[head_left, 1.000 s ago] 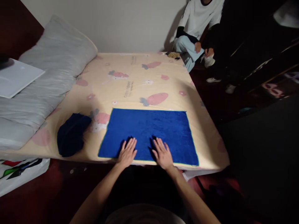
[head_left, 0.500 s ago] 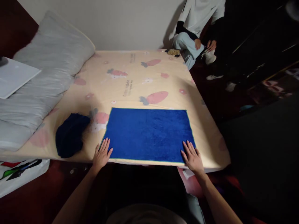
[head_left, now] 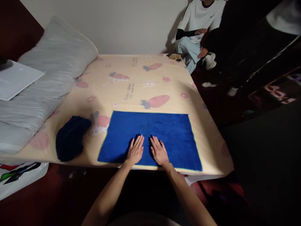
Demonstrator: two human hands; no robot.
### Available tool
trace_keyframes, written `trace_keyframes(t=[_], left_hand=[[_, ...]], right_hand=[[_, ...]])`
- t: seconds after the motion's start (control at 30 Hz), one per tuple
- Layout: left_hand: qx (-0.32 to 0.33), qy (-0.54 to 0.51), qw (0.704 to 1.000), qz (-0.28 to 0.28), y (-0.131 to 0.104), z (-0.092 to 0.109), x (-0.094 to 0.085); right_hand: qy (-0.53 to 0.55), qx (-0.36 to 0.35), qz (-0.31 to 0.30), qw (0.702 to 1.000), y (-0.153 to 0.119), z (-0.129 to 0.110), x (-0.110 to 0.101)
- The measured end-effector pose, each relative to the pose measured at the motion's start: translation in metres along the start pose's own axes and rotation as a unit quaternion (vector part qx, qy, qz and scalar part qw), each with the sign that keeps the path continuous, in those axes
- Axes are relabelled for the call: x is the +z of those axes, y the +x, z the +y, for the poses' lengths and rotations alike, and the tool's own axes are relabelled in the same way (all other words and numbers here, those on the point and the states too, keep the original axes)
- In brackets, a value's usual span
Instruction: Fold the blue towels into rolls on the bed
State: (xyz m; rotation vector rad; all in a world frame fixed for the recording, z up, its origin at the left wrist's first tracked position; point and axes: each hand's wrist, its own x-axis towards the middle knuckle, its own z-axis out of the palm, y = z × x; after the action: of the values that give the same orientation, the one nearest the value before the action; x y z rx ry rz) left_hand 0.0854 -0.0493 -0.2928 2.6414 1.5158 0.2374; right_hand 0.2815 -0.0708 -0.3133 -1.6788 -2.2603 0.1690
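A blue towel [head_left: 174,135] with a thin green edge lies spread flat on the bed, close to its front edge. My left hand [head_left: 135,150] rests on the towel just left of its middle, palm down with fingers stretched out. Across a small gap, my right hand [head_left: 159,151] lies the same way, fingers extended on the cloth. Neither hand grips anything. To the left, a crumpled dark blue cloth [head_left: 71,138] sits in a heap on the bed, apart from both hands.
The bed [head_left: 131,94] has a cream sheet with carrot and rabbit prints. Grey bedding [head_left: 47,72] with a white board [head_left: 18,78] on it fills the left. A seated person [head_left: 197,34] is at the far right corner, near a brush-like item [head_left: 174,56]. Another person stands at right.
Both my hands have moved inward from the towel's left and right sides to near its middle. The towel stays spread out. The seated person has raised one hand.
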Motion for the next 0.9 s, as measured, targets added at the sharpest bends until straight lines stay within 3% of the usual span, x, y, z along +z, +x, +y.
trace_keyframes(t=[0.07,0.13,0.2,0.33,0.4,0.43,0.47,0.53,0.67,0.73,0.8,0.9], left_hand=[[0.004,-0.012,1.0,-0.003,0.021,0.014,0.009],[-0.014,-0.013,1.0,-0.012,0.027,0.002,0.011],[-0.069,0.003,0.997,-0.018,0.02,-0.037,0.006],[-0.213,0.046,0.976,-0.012,-0.019,-0.137,-0.019],[-0.214,0.055,0.975,0.0,-0.031,-0.165,-0.029],[-0.207,0.058,0.976,0.008,-0.032,-0.168,-0.031],[-0.198,0.059,0.978,0.015,-0.028,-0.163,-0.032],[-0.169,0.05,0.984,0.018,-0.007,-0.136,-0.027],[-0.035,-0.007,0.999,-0.019,0.07,-0.053,-0.006],[0.003,-0.032,0.999,-0.031,0.108,-0.028,0.004],[-0.004,-0.044,0.998,-0.041,0.136,-0.027,0.009],[-0.071,-0.04,0.995,-0.051,0.15,-0.074,0.005]], right_hand=[[0.009,-0.018,-0.02,1.0,0.023,-0.013,0.009],[0.006,-0.011,-0.017,1.0,0.031,0.001,0.01],[-0.012,0.031,0.013,0.999,0.023,0.041,0.002],[-0.068,0.143,0.075,0.984,-0.019,0.142,-0.032],[-0.079,0.148,0.069,0.983,-0.033,0.169,-0.044],[-0.081,0.146,0.067,0.984,-0.034,0.172,-0.047],[-0.08,0.143,0.069,0.984,-0.03,0.167,-0.048],[-0.065,0.124,0.069,0.988,-0.009,0.141,-0.04],[0.0,0.037,0.009,0.999,0.066,0.061,-0.007],[0.025,0.011,-0.029,0.999,0.103,0.039,0.006],[0.029,0.013,-0.046,0.998,0.13,0.042,0.01],[-0.005,0.07,-0.032,0.997,0.143,0.094,-0.001]])
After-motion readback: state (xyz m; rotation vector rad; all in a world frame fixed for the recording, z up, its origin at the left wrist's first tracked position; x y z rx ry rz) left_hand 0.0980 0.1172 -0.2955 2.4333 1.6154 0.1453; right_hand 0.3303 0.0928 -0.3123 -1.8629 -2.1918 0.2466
